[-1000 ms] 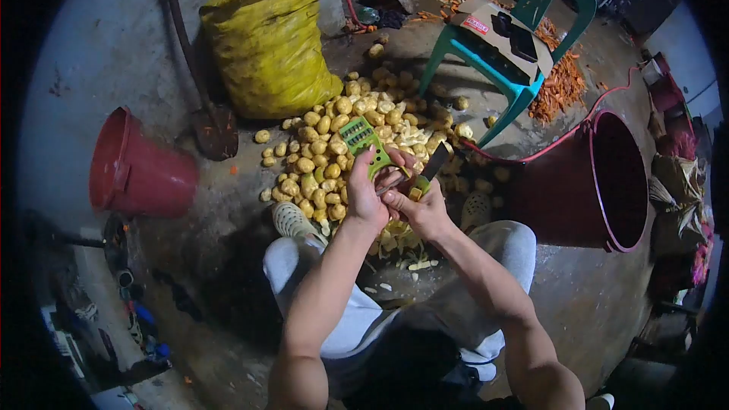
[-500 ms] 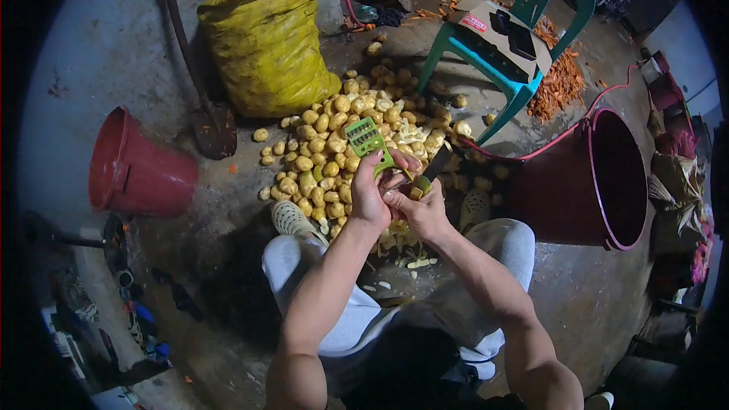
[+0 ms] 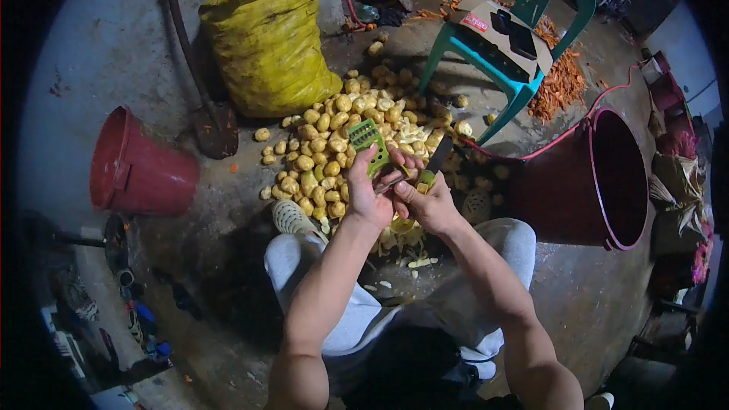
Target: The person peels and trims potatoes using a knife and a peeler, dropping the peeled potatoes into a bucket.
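My left hand (image 3: 367, 191) is wrapped round a flat green plastic grater (image 3: 367, 137) with slots and round holes, its far end raised over the potato heap. Close beside it, my right hand (image 3: 434, 208) grips a knife (image 3: 438, 155) with a yellow-green handle; the dark blade points up and away to the right. My right thumb lies close to the fingers of my left hand at the lower end of the grater. What is between the fingertips there is too small to make out. Beneath both hands spreads a heap of potatoes (image 3: 323, 144), some peeled, with peelings (image 3: 420, 263) on the floor.
A full yellow sack (image 3: 269, 38) stands behind the heap, beside a shovel (image 3: 216, 129) against the wall. Red buckets flank me, one tipped (image 3: 156, 171) at left and a larger one (image 3: 558, 190) at right. A teal chair (image 3: 486, 57) bears a cardboard box; carrots (image 3: 560, 83) lie behind.
The grater has turned slightly and shifted a little to the right and down. My right hand has moved a little to the right, still holding the knife.
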`<state>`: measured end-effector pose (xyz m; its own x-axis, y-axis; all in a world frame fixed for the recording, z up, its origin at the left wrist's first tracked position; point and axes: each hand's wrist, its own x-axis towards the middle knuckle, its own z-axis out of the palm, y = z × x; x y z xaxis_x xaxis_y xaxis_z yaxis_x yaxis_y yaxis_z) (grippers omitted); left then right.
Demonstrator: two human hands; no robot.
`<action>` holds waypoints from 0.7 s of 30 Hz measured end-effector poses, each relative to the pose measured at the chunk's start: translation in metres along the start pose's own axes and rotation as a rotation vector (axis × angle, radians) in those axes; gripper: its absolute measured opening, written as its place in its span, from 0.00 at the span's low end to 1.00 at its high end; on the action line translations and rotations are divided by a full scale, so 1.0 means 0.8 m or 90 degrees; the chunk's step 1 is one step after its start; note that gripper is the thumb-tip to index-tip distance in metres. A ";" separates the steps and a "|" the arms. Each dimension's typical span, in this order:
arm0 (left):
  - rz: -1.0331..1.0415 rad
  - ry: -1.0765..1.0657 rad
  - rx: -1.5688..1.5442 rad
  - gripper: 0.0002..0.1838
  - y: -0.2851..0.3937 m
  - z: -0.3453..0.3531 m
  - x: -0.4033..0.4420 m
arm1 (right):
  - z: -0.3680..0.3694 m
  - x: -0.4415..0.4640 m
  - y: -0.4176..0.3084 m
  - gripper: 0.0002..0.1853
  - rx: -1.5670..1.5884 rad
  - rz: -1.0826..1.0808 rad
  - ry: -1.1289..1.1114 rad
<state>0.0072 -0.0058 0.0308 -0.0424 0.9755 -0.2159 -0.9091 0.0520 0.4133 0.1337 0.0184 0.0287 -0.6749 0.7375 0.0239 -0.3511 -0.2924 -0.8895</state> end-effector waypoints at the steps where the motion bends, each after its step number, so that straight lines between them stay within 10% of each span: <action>1: -0.009 -0.005 -0.009 0.22 -0.001 -0.001 0.000 | -0.001 0.000 0.001 0.09 -0.010 0.003 0.006; 21: 0.014 -0.033 0.030 0.22 0.006 0.017 -0.006 | 0.004 0.000 -0.012 0.12 -0.064 -0.002 -0.009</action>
<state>0.0085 -0.0069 0.0462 -0.0395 0.9863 -0.1599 -0.8879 0.0388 0.4584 0.1347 0.0194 0.0386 -0.6838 0.7290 0.0321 -0.2859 -0.2272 -0.9309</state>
